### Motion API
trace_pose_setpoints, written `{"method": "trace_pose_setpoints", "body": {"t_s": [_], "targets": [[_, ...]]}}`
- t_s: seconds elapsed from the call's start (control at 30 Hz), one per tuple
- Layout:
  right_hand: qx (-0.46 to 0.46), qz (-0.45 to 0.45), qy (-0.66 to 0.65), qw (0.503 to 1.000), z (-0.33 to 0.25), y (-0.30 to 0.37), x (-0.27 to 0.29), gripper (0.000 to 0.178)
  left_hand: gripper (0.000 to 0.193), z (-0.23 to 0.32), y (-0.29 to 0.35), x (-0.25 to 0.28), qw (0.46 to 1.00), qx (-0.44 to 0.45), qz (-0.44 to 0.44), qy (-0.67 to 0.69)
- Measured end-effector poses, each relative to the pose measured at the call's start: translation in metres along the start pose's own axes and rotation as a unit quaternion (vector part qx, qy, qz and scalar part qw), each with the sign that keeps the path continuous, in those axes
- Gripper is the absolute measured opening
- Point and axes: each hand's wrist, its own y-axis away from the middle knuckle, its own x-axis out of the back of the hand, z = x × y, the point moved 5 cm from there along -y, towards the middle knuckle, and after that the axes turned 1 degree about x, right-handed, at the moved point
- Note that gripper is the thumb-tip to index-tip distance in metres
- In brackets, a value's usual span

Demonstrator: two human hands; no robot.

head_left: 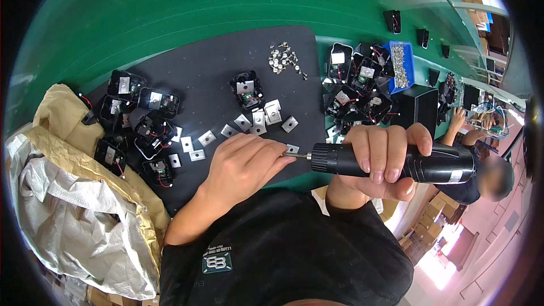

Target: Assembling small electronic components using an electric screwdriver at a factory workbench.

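Observation:
My right hand [388,153] is wrapped round a black electric screwdriver [445,165], held level with its tip toward the left. Its thin metal bit [301,156] runs into the closed fingertips of my left hand [246,164]. Whether a screw sits between those fingertips is hidden. Beyond the left hand, a black open housing [247,90] with a metal plate and a small circuit board lies on the dark mat. Loose square metal plates [258,120], each with a hole, are scattered between the hand and that housing. A heap of screws [282,59] lies farther back.
Several black housings with wires [153,130] are piled at the left, beside a crumpled silver-and-tan bag [85,204]. More housings [362,79] stand at the right, near a blue bin [411,65] of small metal parts. Another person [476,184] works farther right.

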Motion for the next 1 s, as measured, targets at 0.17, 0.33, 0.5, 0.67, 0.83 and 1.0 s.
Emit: {"method": "trace_pose_setpoints", "body": {"t_s": [0.17, 0.33, 0.5, 0.67, 0.83, 1.0], "targets": [[-0.009, -0.008, 0.0, 1.0, 0.001, 0.0, 0.002, 0.042, 0.019, -0.002, -0.001, -0.001, 1.0, -0.001, 0.001, -0.007], [-0.011, -0.006, 0.001, 1.0, 0.003, 0.001, 0.005, 0.042, 0.02, -0.004, 0.0, 0.0, 1.0, -0.007, 0.013, -0.013], [-0.017, -0.015, 0.015, 1.0, 0.002, 0.001, 0.006, 0.043, 0.02, -0.003, -0.004, -0.002, 1.0, -0.007, 0.007, -0.017], [-0.023, -0.017, 0.023, 0.999, 0.01, 0.001, 0.008, 0.044, 0.028, -0.009, -0.006, 0.0, 0.999, -0.008, -0.023, -0.029], [-0.009, -0.018, 0.066, 0.998, 0.01, 0.002, 0.011, 0.044, 0.077, -0.032, -0.015, 0.026, 0.998, 0.035, 0.018, -0.046], [0.001, -0.024, 0.097, 0.995, 0.015, -0.005, 0.006, 0.043, 0.091, -0.048, -0.029, 0.031, 0.986, 0.085, -0.029, -0.14]]}}
